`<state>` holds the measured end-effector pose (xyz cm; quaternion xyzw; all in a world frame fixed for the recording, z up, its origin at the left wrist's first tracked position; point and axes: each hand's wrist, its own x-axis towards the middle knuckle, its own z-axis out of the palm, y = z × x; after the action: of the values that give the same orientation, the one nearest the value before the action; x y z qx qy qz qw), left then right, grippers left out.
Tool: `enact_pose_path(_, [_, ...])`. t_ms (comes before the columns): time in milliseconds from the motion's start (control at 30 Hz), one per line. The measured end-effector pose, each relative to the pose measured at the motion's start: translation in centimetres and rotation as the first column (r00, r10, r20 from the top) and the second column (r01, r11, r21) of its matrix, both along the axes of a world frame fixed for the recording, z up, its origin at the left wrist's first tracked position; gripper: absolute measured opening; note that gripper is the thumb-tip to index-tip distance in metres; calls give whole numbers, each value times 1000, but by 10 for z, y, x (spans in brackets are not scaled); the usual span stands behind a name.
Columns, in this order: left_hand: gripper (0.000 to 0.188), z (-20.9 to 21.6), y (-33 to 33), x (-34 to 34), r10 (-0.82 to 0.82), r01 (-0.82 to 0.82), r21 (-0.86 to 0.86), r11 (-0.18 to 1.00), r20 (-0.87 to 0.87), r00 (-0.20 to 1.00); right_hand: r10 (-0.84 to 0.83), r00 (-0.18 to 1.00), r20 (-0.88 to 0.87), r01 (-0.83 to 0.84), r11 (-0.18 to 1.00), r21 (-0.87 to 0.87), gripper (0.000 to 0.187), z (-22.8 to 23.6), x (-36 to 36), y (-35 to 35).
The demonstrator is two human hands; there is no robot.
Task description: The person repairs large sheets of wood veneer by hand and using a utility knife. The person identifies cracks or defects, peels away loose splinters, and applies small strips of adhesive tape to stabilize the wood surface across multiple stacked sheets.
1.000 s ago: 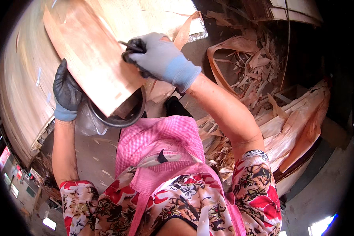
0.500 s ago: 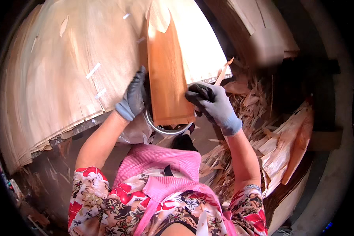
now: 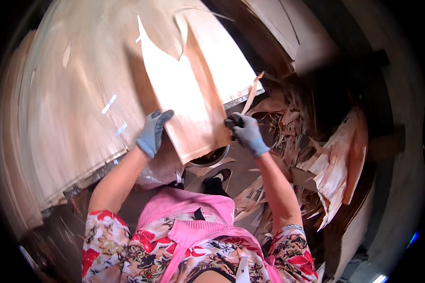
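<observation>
Head view: the sheet (image 3: 193,118) slants above the bowl (image 3: 221,157), its far end over the stack (image 3: 89,113). The left hand (image 3: 155,132) pinches its left edge; the right hand (image 3: 246,131) curls its fingers at the right edge, grip unclear.

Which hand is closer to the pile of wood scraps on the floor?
Right. The right hand is just left of the scraps; the left hand is farther off, at the left edge of the wood sheet.

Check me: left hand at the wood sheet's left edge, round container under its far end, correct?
No, the head view shows the round container under the near end of the wood sheet. The left hand is at the left edge, as stated.
</observation>
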<state>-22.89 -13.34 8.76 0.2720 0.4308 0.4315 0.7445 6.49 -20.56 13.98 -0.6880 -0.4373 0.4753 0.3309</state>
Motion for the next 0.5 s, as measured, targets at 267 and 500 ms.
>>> enact_pose_path(267, [43,27,32,-79,-38,40,-134,990,16,999,-319,838,442,205,936,287,45,-50,37,-15])
enact_pose_path(500, [49,36,36,-66,-66,65,-194,979,0,998,-439,868,-234,476,869,137,38,-104,61,6])
